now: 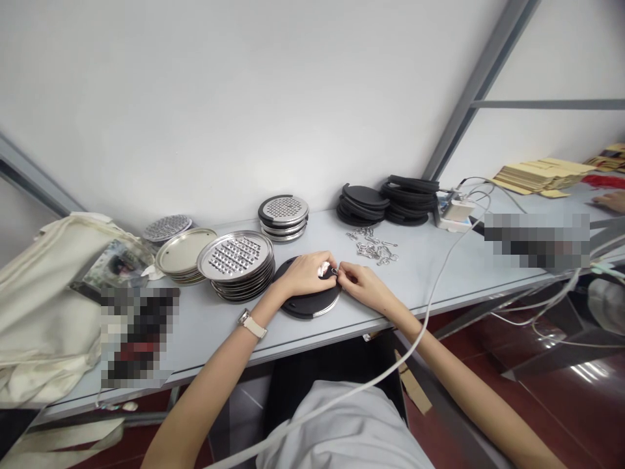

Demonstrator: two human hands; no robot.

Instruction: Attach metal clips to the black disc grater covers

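Observation:
A black round disc with a silver rim lies near the table's front edge. My left hand rests over it, its fingers curled at the right edge, with a small white wad showing between thumb and forefinger. At that same edge my right hand pinches a small metal clip, its fingertips almost touching those of my left hand. The clip's exact fit on the disc is too small to make out. Beyond my right hand lies a loose pile of metal wire clips.
Left of the disc stand a stack of round metal graters and a stack of plain metal discs. Behind are rimmed graters and black discs. A white cable crosses in front of my right forearm. Another person's hand shows far right.

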